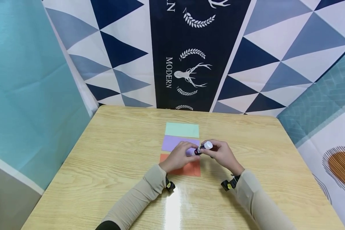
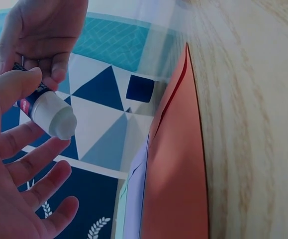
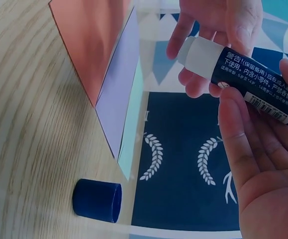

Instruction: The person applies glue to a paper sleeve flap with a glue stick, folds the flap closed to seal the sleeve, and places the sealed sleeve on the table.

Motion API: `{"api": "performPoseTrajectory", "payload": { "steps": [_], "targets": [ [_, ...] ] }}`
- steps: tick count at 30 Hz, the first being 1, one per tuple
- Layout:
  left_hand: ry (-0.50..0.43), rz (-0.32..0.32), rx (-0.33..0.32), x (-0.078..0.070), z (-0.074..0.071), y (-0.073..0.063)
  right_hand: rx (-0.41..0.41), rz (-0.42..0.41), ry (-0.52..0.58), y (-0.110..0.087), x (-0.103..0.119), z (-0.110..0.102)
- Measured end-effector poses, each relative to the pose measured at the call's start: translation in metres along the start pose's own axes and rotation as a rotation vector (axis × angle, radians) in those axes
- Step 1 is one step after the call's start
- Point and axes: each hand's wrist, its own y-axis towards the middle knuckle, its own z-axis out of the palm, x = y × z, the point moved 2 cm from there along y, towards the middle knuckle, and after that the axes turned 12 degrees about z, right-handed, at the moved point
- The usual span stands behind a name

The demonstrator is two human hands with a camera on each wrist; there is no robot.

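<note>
You pinch one uncapped glue stick (image 3: 258, 79) in your right hand (image 1: 222, 155), above the table at the purple paper's (image 1: 172, 142) 3 o'clock. Your left hand (image 1: 176, 156) spreads loosely around the glue end; whether it touches cannot be told. A slip could smear those close fingers; a low sweep of your right hand could topple the lone blue cap (image 3: 95, 200). Three papers lie in line: green (image 1: 181, 130) at 12 o'clock, purple midway, red (image 1: 187, 171) at 6.

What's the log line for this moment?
right hand: holds glue stick | left hand: near nozzle | on table: cap, orange paper, purple paper, green paper
</note>
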Motion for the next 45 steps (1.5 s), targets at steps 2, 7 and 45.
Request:
{"api": "performPoseTrajectory", "payload": {
  "steps": [2,7,45],
  "targets": [
    [-0.007,-0.002,0.001,0.001,0.001,-0.001,0.004,0.001,0.004,-0.001,0.0,0.001],
    [-0.021,0.003,-0.003,0.002,0.004,-0.002,0.01,0.012,0.011,-0.002,-0.001,0.003],
    [-0.158,0.009,-0.082,0.012,0.001,-0.005,0.036,-0.016,0.055,-0.004,-0.006,0.001]
  ]
}}
